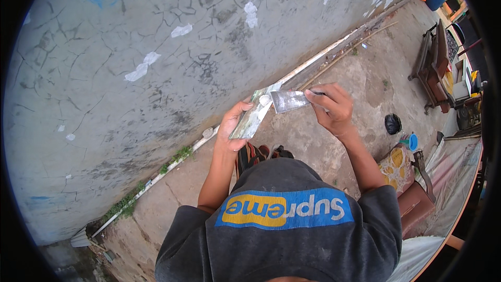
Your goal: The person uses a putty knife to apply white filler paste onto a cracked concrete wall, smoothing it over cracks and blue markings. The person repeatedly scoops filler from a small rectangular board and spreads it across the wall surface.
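My left hand (pixel 231 127) grips a flat, greenish rectangular board (pixel 249 121) by its near side, thumb on top. A lump of white paste (pixel 265 100) sits near the board's far end, with more smeared below it. My right hand (pixel 335 109) is closed round the dark handle of a putty knife (pixel 290 102). Its wide metal blade, streaked with white, points left, with its edge at the board beside the paste; I cannot tell whether they touch. Beyond both hands stands a cracked grey wall (pixel 151 99) with white patches (pixel 142 67) on it.
A pale pipe (pixel 172 164) and a long pole (pixel 347 56) lie along the wall's foot. Right of me are a wooden bench (pixel 436 68), a black bag (pixel 393 124), a blue container (pixel 413 141) and a brown chair (pixel 416 206). The floor is concrete (pixel 323 162).
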### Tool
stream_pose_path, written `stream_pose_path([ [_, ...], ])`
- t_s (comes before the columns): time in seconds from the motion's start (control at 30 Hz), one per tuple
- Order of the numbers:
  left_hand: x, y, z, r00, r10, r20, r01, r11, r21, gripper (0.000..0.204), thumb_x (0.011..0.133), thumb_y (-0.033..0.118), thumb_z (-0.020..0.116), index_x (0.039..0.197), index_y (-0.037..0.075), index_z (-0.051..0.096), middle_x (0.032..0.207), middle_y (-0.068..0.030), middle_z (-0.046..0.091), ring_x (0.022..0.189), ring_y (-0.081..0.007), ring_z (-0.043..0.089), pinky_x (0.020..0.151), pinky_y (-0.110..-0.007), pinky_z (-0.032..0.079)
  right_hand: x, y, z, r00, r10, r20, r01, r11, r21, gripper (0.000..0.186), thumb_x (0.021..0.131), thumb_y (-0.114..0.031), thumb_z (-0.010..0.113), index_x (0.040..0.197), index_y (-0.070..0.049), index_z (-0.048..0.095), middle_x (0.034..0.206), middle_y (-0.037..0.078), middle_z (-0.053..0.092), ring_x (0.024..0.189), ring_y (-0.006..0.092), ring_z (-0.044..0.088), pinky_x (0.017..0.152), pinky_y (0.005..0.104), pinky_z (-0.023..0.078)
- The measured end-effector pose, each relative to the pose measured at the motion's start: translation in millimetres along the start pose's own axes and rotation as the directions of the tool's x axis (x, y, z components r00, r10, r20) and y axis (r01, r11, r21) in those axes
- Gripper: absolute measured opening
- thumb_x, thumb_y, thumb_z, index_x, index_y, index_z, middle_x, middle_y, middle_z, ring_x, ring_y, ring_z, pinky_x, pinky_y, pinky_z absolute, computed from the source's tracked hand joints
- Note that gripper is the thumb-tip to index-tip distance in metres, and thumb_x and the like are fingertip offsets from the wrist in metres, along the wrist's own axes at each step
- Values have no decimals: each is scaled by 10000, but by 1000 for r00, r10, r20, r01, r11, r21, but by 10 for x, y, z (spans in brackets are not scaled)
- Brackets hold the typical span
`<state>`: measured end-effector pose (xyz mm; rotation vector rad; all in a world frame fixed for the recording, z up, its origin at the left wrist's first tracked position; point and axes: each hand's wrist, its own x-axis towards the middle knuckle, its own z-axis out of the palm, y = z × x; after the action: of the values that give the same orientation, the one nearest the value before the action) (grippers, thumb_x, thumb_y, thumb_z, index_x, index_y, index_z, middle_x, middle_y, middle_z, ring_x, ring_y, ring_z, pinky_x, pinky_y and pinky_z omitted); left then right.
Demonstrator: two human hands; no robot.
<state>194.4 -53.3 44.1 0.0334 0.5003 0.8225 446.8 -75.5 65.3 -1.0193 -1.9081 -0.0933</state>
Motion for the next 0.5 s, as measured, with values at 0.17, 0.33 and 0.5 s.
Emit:
stream_pose_path([
  [0.17, 55, 87, -221, 979, -46, 198, 55, 998, -38, 293, 917, 102, 445, 1164, -55, 463, 877, -188, 649, 375, -154, 575, 245, -230, 416, 18, 92, -161, 986, -19, 163, 10, 998, 57, 263, 688, 22, 736, 927, -86, 711, 815, 46, 663, 671, 181, 588, 551, 286, 450],
  [0.33, -41, 67, -8, 984, 167, 53, -175, 949, 262, 464, 895, 96, 450, 1333, -40, 383, 1066, -193, 631, 710, -198, 680, 556, -277, 574, -8, 44, -388, 725, 448, 524, -621, 754, 214, 66, 838, -51, 687, 895, -29, 662, 721, 37, 608, 591, 108, 551, 511, 241, 408],
  [0.5, -77, 97, -38, 956, 294, 23, -220, 660, 719, 533, 917, 121, 463, 1417, -9, 329, 1225, -120, 568, 1062, -158, 590, 877, -295, 492, 194, 47, -565, 558, 548, 623, -690, 724, -19, 133, 927, -119, 616, 873, 2, 617, 645, 24, 551, 560, 85, 550, 509, 243, 413],
])
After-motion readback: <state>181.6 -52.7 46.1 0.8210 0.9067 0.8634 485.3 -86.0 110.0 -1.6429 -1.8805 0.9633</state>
